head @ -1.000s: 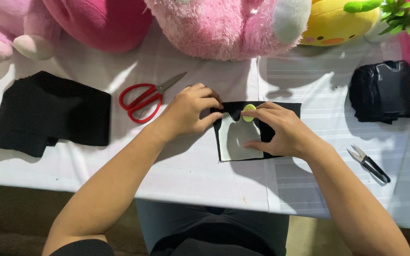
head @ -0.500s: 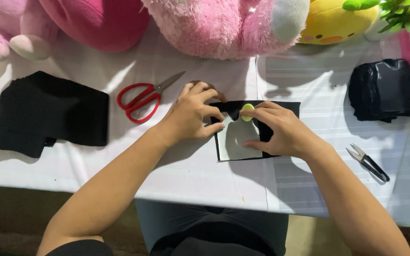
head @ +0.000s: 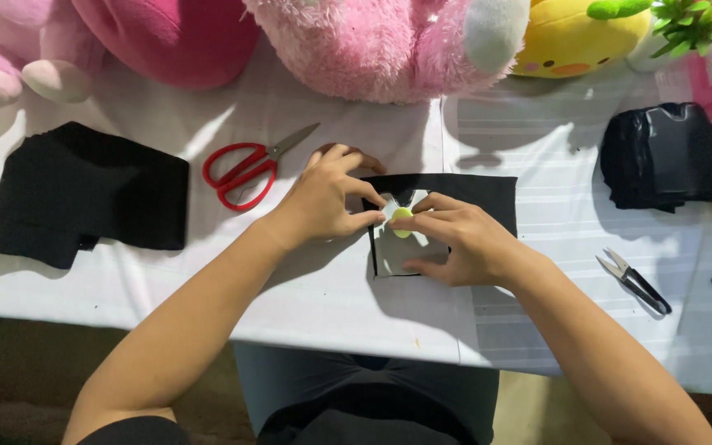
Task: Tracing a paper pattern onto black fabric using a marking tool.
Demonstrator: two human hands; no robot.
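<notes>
Barely shifted since a second ago: left hand (head: 327, 198) and right hand (head: 459, 243) in much the same place over the black fabric piece (head: 488, 194) on the white table (head: 323, 288), fingertips perhaps drawn a little closer together. Left hand curled, thumb and forefinger pinching at a small yellow-green round piece (head: 402, 221); right hand flat on the fabric, forefinger touching the same round piece from the other side, remaining fingers pressing down a pale grey template (head: 393, 251) laid on the fabric. Fabric piece near the table's middle, just in front of the body. Red-handled scissors (head: 245, 169) to the left of the left hand, close but apart. Folded black cloth (head: 84, 194) well off to the left; stack of black pieces (head: 665, 156) to the far right. Small thread snips (head: 632, 280) right of the right forearm. Pink plush toys (head: 372, 41) and yellow plush (head: 574, 37) along the far edge.
</notes>
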